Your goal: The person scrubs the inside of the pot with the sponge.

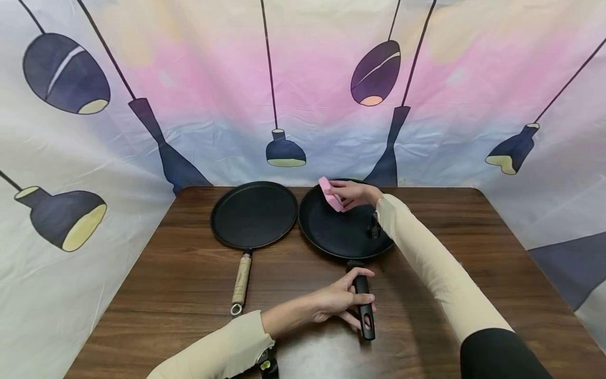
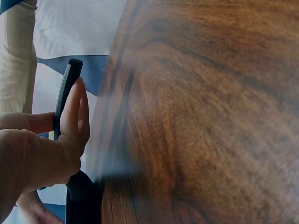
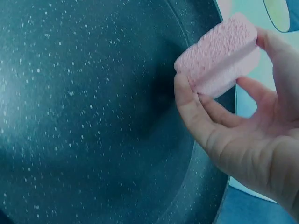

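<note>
A black frying pan [image 1: 331, 231] sits at the back of the table, its inside speckled with pale dots in the right wrist view. My left hand [image 1: 331, 303] grips the pan's black handle [image 1: 362, 287], thumb and fingers around it; the same handle [image 2: 68, 91] stands up between the fingers in the left wrist view. Over the far left part of the pan, my right hand [image 1: 356, 194] holds a pink sponge [image 1: 330, 195] between thumb and fingertips. Close up, the sponge [image 3: 217, 58] looks tilted near the pan's side wall; whether it touches the pan I cannot tell.
Left of the frying pan lies a flat black griddle pan [image 1: 254, 216], its wooden handle [image 1: 242, 279] pointing toward me. Both pans rest on a brown wooden table [image 1: 180, 295]. A cloth printed with lamps [image 1: 218, 79] hangs behind and along the sides.
</note>
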{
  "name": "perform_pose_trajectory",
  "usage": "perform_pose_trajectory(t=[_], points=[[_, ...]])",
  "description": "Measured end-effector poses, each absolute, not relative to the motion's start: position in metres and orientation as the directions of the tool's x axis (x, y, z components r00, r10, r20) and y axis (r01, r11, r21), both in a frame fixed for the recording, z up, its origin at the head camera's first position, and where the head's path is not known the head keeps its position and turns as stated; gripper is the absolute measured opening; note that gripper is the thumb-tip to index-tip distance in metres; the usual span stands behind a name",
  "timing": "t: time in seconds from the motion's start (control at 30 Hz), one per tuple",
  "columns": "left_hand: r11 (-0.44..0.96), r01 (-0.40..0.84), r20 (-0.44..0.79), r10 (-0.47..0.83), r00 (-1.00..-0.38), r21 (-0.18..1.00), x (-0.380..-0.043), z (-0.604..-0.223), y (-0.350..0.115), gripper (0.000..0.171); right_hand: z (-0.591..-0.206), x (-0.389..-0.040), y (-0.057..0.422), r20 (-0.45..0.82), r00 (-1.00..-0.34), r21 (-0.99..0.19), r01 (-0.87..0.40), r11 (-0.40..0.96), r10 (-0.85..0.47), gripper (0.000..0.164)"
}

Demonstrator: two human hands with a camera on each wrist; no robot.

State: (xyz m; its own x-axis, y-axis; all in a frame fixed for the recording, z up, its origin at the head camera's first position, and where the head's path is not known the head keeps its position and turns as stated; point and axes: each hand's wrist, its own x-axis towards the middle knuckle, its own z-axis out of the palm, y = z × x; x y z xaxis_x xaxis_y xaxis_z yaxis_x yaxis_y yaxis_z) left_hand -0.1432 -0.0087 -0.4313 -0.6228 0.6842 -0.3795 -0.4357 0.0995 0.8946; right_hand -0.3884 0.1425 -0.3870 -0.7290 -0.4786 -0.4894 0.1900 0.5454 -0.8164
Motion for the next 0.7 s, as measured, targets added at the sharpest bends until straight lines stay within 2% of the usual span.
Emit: perform_pose_trajectory(t=[0.27,0.33,0.4,0.47,0.57,0.63,0.7], points=[[0.105,-0.432,-0.378,0.69,-0.617,0.896,-0.143,-0.43,-0.01,0.053,-0.381,-0.377,0.158,-0.501,-0.789,-0.799,0.262,0.541,-0.357,0.081],[0.105,-0.434,-0.377,0.698,-0.609,0.895,-0.144,-0.429,-0.01,0.053,-0.379,-0.374,0.158,-0.469,-0.825,-0.786,0.227,0.575,-0.315,0.081],[0.107,-0.434,-0.375,0.708,-0.599,0.895,-0.144,-0.429,-0.011,0.053,-0.38,-0.37,0.157,-0.403,-0.87,-0.743,0.13,0.656,-0.285,0.079],[0.101,-0.431,-0.366,0.718,-0.592,0.897,-0.144,-0.43,-0.012,0.053,-0.382,-0.367,0.152,-0.3,-0.909,-0.634,-0.037,0.772,-0.29,0.074],[0.089,-0.434,-0.355,0.729,-0.585,0.897,-0.144,-0.432,-0.012,0.053,-0.389,-0.365,0.144,-0.139,-0.931,-0.379,-0.266,0.886,-0.339,0.067],[0.084,-0.435,-0.355,0.726,-0.59,0.896,-0.144,-0.432,-0.013,0.053,-0.393,-0.364,0.138,-0.052,-0.92,-0.192,-0.372,0.908,-0.388,0.064],[0.09,-0.438,-0.363,0.716,-0.595,0.895,-0.144,-0.433,-0.012,0.052,-0.398,-0.364,0.134,0.003,-0.909,-0.061,-0.416,0.907,-0.417,0.063]])
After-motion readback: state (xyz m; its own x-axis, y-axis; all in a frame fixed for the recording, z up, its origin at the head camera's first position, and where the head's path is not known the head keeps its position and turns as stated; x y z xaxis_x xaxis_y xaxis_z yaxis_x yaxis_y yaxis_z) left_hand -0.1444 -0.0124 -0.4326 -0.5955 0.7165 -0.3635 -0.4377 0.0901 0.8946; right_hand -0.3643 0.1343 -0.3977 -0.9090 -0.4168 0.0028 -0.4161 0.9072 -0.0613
